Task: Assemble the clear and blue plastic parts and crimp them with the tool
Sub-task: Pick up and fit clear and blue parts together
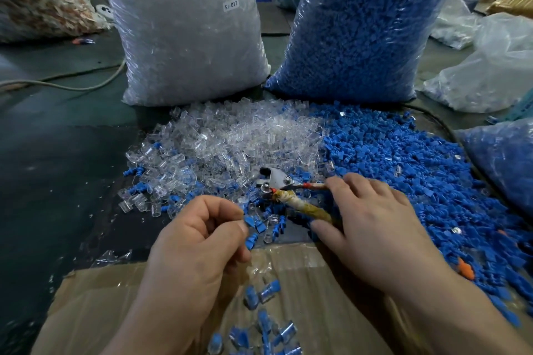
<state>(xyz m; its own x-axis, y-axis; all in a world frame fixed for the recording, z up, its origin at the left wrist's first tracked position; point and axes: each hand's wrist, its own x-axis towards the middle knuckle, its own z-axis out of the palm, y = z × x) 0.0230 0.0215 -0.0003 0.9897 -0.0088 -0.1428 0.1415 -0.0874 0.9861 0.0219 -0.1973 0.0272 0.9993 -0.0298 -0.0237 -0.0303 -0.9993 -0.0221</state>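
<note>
The work is well under way but far from over. About 10 finished pieces [261,295], each a clear shell over a blue insert, lie in the cardboard box [115,297] at the bottom of the view, so the assemble-and-crimp cycle has plainly been run several times. What is left is much larger: a loose heap of clear parts [245,135] and a loose heap of blue parts [403,158] cover the floor ahead, touching along their shared edge and mixing a little there. Behind them stand 2 full sacks, the bag of clear parts [184,26] and the bag of blue parts [366,26].

The left hand [199,242] is curled, thumb and forefinger meeting, and appears to pinch a small blue part [249,222] at its tips; whether a clear shell is already on it cannot be told. The right hand [375,233] lies with fingers spread over the crimping tool [274,181], forefinger on the upper handle and thumb beside the tape-wrapped lower handle, not closed round it. The tool rests on the parts between the 2 heaps, its metal head pointing away from the person. The current step looks like a pickup of the tool, with the next crimp not yet made.
</note>
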